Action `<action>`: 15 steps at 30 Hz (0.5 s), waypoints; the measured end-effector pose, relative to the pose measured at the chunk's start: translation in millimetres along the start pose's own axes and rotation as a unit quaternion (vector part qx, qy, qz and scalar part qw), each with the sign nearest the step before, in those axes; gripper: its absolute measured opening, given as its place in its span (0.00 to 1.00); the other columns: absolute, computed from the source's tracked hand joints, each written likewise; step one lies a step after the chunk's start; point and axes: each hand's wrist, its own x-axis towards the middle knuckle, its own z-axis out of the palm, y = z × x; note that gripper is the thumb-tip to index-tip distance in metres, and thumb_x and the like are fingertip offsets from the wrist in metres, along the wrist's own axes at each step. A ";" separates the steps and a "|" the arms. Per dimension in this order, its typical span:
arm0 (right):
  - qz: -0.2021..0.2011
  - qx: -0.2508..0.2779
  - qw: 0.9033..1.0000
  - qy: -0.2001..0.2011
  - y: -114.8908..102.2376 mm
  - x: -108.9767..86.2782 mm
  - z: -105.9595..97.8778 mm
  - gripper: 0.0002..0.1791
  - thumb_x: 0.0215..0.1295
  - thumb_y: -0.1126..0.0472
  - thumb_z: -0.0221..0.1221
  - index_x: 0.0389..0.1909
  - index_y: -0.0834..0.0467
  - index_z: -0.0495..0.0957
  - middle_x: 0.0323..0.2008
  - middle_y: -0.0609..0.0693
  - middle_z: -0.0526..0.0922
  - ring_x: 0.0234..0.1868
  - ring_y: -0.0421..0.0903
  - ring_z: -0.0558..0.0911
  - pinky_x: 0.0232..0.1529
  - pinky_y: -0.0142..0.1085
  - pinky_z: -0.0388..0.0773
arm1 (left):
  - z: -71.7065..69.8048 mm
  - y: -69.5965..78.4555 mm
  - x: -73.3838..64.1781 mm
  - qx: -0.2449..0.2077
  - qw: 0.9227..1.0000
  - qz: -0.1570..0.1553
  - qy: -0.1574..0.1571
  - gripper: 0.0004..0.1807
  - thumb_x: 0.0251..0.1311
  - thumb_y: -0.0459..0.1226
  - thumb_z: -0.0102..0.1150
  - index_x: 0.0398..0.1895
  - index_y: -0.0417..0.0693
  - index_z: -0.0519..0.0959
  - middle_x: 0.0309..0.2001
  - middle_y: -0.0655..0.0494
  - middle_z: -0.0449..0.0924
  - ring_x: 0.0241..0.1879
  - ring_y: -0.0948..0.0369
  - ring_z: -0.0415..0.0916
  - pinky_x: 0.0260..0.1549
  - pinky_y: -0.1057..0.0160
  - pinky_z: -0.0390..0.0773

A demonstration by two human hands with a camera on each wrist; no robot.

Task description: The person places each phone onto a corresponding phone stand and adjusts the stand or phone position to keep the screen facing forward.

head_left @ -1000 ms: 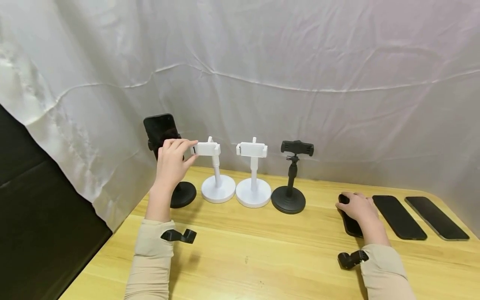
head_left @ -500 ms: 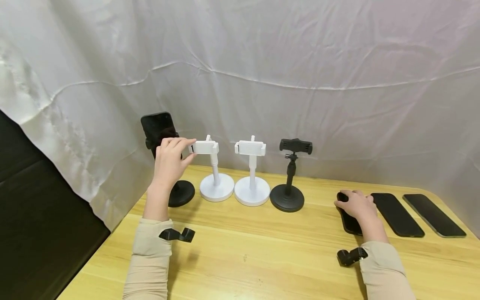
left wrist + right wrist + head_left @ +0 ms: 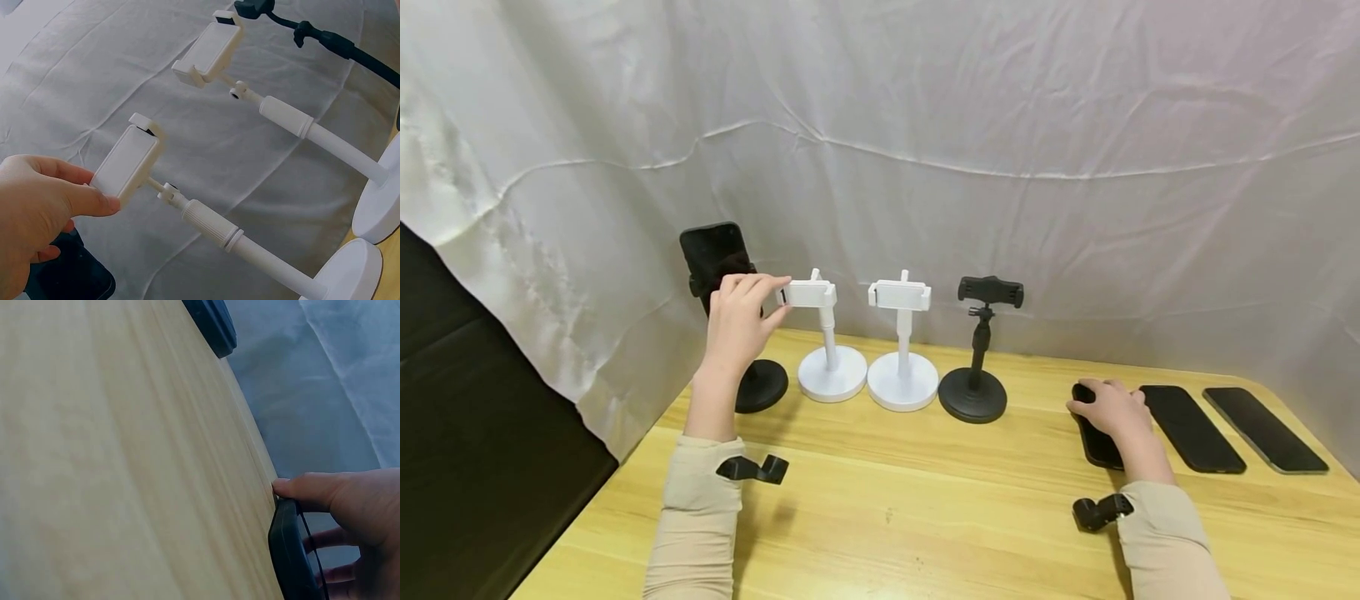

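Note:
My left hand (image 3: 733, 325) pinches the left end of the clamp on a white phone stand (image 3: 827, 333). In the left wrist view, the thumb and a finger hold the lower end of this white clamp (image 3: 128, 162), which has no phone in it. Over on the right, my right hand (image 3: 1116, 412) grips a black phone (image 3: 1101, 450) lying on the table. The right wrist view has the thumb at the phone's edge (image 3: 287, 550) and other fingers across the far side. Part of that phone is hidden under the hand.
Behind my left hand, a black stand (image 3: 762, 387) holds an upright phone (image 3: 713, 250). A second white stand (image 3: 904, 342) and a black stand (image 3: 977, 358) complete the row. Two more phones, one black (image 3: 1195, 429) and one silver-edged (image 3: 1266, 429), lie at the right. A grey curtain (image 3: 1000, 100) hangs behind the table (image 3: 880, 517).
The head view has shifted a little, so everything sits slightly further left and up. Both hands keep their hold on the clamp and the phone.

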 end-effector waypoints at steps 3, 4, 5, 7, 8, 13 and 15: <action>0.000 0.002 1.000 0.000 -0.5 0.3 -0.5 0.39 0.68 0.43 0.54 0.72 0.62 0.58 0.65 0.79 0.54 0.56 0.84 0.56 0.49 0.69 0.62 | 0.0 -0.3 -0.3 -0.002 1.000 -0.002 -0.001 0.21 0.54 0.38 0.70 0.53 0.53 0.82 0.50 0.50 0.83 0.54 0.48 0.69 0.45 0.46 0.68; 0.001 0.003 1.000 0.000 -0.6 0.3 -0.5 0.39 0.68 0.43 0.54 0.72 0.62 0.58 0.65 0.79 0.54 0.56 0.84 0.56 0.50 0.69 0.62 | 0.2 -0.5 -0.3 -0.002 1.000 -0.002 -0.003 0.21 0.54 0.38 0.70 0.53 0.53 0.82 0.50 0.50 0.83 0.54 0.48 0.69 0.45 0.46 0.68; 0.002 0.003 1.000 0.000 -0.6 0.4 -0.5 0.39 0.68 0.44 0.54 0.72 0.62 0.58 0.65 0.79 0.54 0.56 0.85 0.55 0.50 0.69 0.62 | 0.4 -0.7 -0.4 -0.002 1.000 -0.003 -0.004 0.21 0.54 0.38 0.70 0.53 0.53 0.82 0.50 0.50 0.83 0.54 0.48 0.69 0.45 0.46 0.68; 0.004 0.004 1.000 -0.002 -0.9 0.4 -0.4 0.39 0.68 0.44 0.54 0.72 0.62 0.58 0.66 0.79 0.53 0.56 0.85 0.55 0.50 0.69 0.62 | 0.7 -1.3 -0.5 0.000 1.000 -0.003 -0.005 0.21 0.54 0.38 0.70 0.53 0.53 0.82 0.51 0.50 0.83 0.54 0.48 0.69 0.45 0.46 0.68; 0.004 0.005 1.000 -0.003 -1.2 0.4 -0.3 0.39 0.68 0.44 0.54 0.72 0.62 0.58 0.66 0.79 0.53 0.56 0.85 0.55 0.50 0.69 0.62 | 0.9 -1.8 -0.6 0.001 1.000 -0.003 -0.005 0.21 0.54 0.38 0.70 0.53 0.53 0.82 0.50 0.50 0.83 0.54 0.48 0.69 0.45 0.46 0.68; 0.004 0.010 1.000 -0.001 -1.6 -0.2 0.1 0.39 0.68 0.44 0.54 0.72 0.62 0.58 0.66 0.79 0.53 0.56 0.84 0.56 0.49 0.69 0.63 | 0.9 -1.8 -0.3 0.007 1.000 -0.003 -0.003 0.21 0.54 0.39 0.71 0.53 0.53 0.82 0.50 0.49 0.83 0.54 0.48 0.69 0.44 0.46 0.68; 0.002 0.014 1.000 0.004 -1.8 -0.5 -0.2 0.39 0.68 0.45 0.55 0.71 0.63 0.59 0.65 0.79 0.54 0.56 0.84 0.56 0.49 0.69 0.63 | 0.7 -1.2 -0.3 0.005 1.000 -0.004 -0.004 0.21 0.54 0.39 0.71 0.53 0.53 0.82 0.51 0.49 0.83 0.54 0.48 0.69 0.44 0.46 0.68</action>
